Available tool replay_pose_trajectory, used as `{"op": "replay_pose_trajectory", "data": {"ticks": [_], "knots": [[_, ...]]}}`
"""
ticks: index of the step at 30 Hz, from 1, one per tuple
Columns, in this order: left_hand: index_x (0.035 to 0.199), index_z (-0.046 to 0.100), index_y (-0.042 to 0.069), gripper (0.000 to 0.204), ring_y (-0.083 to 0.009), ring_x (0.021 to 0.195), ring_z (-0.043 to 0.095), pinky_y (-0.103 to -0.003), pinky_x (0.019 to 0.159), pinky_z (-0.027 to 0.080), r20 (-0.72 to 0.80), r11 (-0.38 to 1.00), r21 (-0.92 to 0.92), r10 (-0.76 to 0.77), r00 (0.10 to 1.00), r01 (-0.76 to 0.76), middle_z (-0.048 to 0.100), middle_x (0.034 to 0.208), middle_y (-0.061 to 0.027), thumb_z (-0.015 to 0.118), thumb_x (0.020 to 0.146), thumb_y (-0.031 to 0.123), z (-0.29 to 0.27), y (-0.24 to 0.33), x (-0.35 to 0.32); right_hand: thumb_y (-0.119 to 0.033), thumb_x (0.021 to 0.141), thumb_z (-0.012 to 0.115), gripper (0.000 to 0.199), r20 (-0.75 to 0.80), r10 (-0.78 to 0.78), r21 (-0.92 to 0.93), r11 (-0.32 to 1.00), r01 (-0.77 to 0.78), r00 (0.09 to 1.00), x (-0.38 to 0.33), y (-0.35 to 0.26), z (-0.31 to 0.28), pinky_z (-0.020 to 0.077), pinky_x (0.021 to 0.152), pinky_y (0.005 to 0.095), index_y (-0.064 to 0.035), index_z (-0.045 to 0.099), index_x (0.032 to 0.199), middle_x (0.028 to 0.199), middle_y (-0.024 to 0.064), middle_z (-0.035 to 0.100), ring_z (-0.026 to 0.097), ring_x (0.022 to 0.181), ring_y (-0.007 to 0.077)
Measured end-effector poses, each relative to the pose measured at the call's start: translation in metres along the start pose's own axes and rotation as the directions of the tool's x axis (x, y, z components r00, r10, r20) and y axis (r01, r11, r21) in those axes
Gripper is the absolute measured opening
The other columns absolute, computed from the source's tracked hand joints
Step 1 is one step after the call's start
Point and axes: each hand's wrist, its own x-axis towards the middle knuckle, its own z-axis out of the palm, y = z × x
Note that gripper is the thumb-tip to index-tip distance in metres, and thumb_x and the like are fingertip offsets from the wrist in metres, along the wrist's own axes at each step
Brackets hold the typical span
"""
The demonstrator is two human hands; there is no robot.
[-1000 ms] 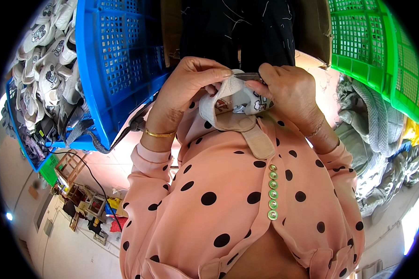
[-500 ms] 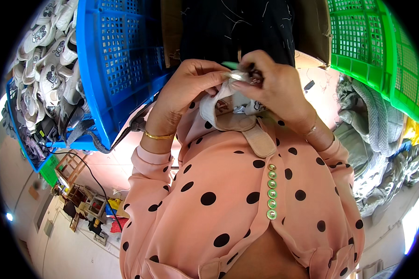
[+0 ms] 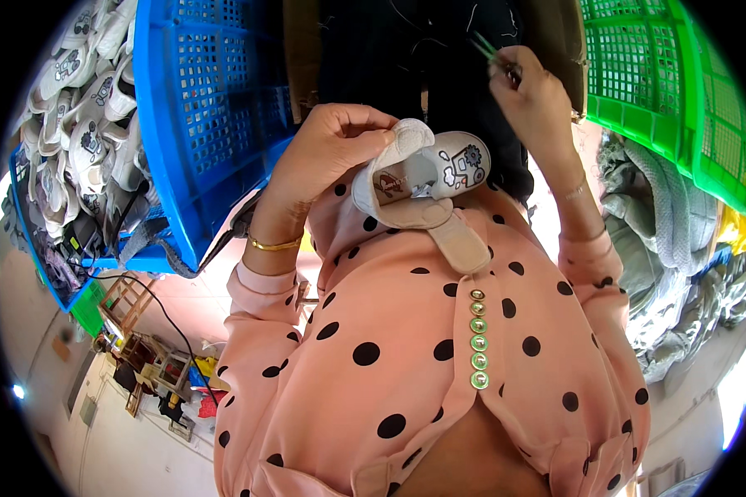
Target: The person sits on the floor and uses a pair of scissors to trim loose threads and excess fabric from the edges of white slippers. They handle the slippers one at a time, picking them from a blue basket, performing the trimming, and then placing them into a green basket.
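Observation:
A small cream child's shoe (image 3: 464, 161), with a tractor-like picture on its toe, rests against my front. Its strap (image 3: 462, 247) hangs loose toward me, and the shoe's opening faces up. My left hand (image 3: 340, 149) pinches the raised flap at the shoe's edge between thumb and fingers. Away to the right and farther off, my right hand (image 3: 532, 91) is closed around small scissors (image 3: 486, 48). Their two slim greenish blades point up and left, slightly apart. The handles are mostly hidden in my fingers.
Close on my left stands a blue plastic crate (image 3: 215, 99), beside a heap of similar shoes (image 3: 91, 132). A green crate (image 3: 638, 91) is at the far right, with grey shoe parts (image 3: 663, 215) below it. Loose threads lie on my dark trousers (image 3: 373, 66).
My right hand with the scissors has moved from the shoe's flap up and to the right. The toe picture now shows fully. My left hand still holds the flap.

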Motion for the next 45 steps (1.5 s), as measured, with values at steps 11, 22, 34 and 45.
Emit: {"op": "replay_pose_trajectory", "data": {"ticks": [11,22,34,45], "knots": [[0.105,0.069,-0.006,0.022,-0.0095,0.078,0.063,-0.023,0.074,0.052,0.052,0.997,-0.056,0.053,0.997,-0.05,0.07,0.09,-0.0077,0.064,0.088,0.008,0.01,0.009,0.0,-0.01,0.091,0.063,0.019,0.678,-0.023,0.579,0.632,-0.514,0.735,-0.022,-0.035,-0.018,0.0408,0.061,0.0199,0.004,0.063,0.104,0.071,0.0003,0.057,0.048,0.065,0.004],[0.101,0.069,-0.004,0.019,-0.0103,0.078,0.064,-0.022,0.071,0.051,0.034,0.999,0.042,0.032,0.999,-0.033,0.069,0.087,-0.0071,0.067,0.089,0.01,0.016,0.012,0.0,-0.02,0.094,0.061,0.023,0.462,0.019,0.586,0.744,-0.321,0.887,-0.034,-0.03,-0.004,0.046,0.057,0.0256,0.0035,0.061,0.093,0.069,0.0095,0.063,0.06,0.06,0.0143],[0.097,0.069,-0.002,0.015,-0.0054,0.066,0.059,-0.017,0.058,0.045,-0.054,0.967,-0.253,-0.003,0.999,-0.011,0.067,0.081,-0.0035,0.068,0.087,0.009,0.015,-0.005,-0.015,-0.05,0.09,0.06,0.041,0.079,-0.177,-0.089,0.979,0.184,0.981,-0.071,-0.046,-0.014,0.0455,0.042,0.0313,-0.0094,0.055,0.091,0.06,0.0047,0.059,0.06,0.05,0.022],[0.098,0.071,-0.001,0.014,-0.0042,0.064,0.057,-0.016,0.058,0.043,-0.084,0.943,-0.322,0.063,0.994,-0.087,0.068,0.079,-0.0029,0.069,0.087,0.007,0.021,-0.005,-0.022,-0.046,0.088,0.064,0.037,0.066,-0.216,-0.11,0.969,0.223,0.974,-0.069,-0.05,-0.016,0.0434,0.041,0.0317,-0.0098,0.053,0.086,0.059,0.0038,0.057,0.058,0.049,0.0214]]}}
